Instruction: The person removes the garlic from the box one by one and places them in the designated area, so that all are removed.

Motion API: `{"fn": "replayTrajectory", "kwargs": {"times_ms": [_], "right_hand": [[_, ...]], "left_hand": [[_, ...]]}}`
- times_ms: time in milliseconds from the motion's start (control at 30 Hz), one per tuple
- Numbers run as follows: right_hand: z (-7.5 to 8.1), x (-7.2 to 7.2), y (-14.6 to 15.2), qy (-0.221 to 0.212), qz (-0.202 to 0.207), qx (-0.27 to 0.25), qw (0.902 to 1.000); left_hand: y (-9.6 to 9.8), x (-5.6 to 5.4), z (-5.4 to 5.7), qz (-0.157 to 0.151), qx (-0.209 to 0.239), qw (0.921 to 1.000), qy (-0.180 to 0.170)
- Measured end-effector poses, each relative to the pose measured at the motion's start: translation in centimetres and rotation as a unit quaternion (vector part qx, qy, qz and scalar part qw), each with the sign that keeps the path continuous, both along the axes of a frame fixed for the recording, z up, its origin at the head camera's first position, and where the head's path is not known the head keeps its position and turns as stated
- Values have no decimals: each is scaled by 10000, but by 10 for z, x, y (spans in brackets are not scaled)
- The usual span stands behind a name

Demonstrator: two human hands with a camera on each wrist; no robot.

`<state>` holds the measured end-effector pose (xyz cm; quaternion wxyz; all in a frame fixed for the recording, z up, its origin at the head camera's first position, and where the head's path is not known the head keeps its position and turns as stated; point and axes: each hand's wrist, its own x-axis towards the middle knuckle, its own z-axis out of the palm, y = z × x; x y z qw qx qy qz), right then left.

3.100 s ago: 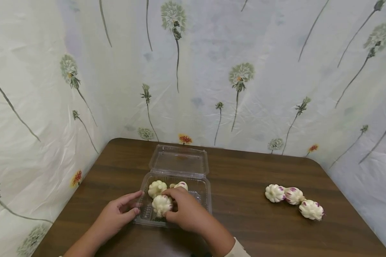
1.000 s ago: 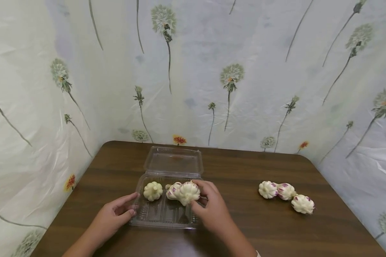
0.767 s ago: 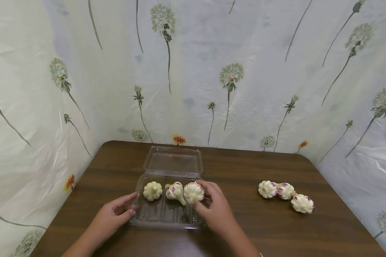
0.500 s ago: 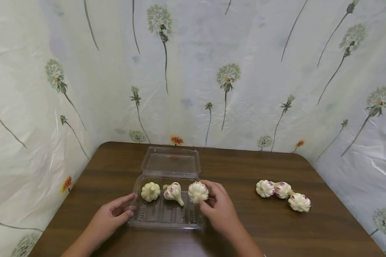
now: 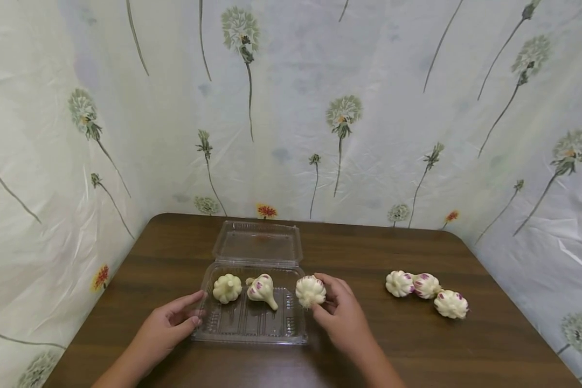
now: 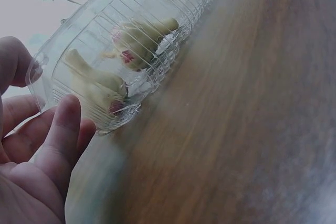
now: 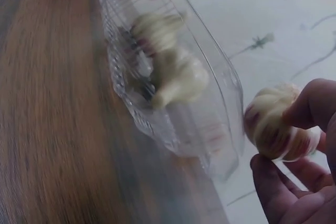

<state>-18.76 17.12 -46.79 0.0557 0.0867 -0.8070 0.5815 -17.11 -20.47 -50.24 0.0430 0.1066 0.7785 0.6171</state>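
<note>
Garlic bulb (image 5: 310,291), white with purple streaks, is what we hold in the right hand (image 5: 341,312), at the right rim of the clear container (image 5: 242,326) and, as far as we can judge, off the worktop (image 5: 354,253). Our right fingers (image 7: 315,100) pinch it from the side, narrowed to its width; a round body like this, we think, sits more securely between thumb and fingers than on a flat palm. Whether it touches the rim we cannot tell. Our left hand (image 5: 167,326) has the container's left edge between index finger and thumb (image 6: 63,129), probably because such thin plastic would slide easily.

We see the container open, its lid (image 5: 257,242) laid back on the far side, which leaves it easy to reach from above. Inside are two bulbs, apart from each other: a stem-up bulb (image 5: 227,289) on the left and a tilted bulb (image 5: 262,288) in the middle, its stem pointing near and right. Well to the right, three more lie on the worktop in a close row: a left-end bulb (image 5: 400,284), a centre bulb (image 5: 426,286) and a right-end bulb (image 5: 451,305), the nearest to us.
</note>
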Motion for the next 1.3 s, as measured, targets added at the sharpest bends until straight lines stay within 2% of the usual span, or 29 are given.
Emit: {"fn": "replayTrajectory", "kwargs": {"times_ms": [233, 433, 867, 1300], "right_hand": [[0, 1, 10, -208, 136, -62, 9997], [-2, 1, 17, -269, 86, 5, 9996], [-5, -3, 44, -454, 56, 386, 9982], [-15, 5, 71, -774, 102, 866, 9932]], "left_hand": [[-1, 0, -1, -40, 51, 9999, -89], [-1, 0, -1, -17, 61, 9999, -90], [-2, 0, 0, -13, 25, 9999, -100], [-1, 0, 0, -48, 50, 10000, -27]]}}
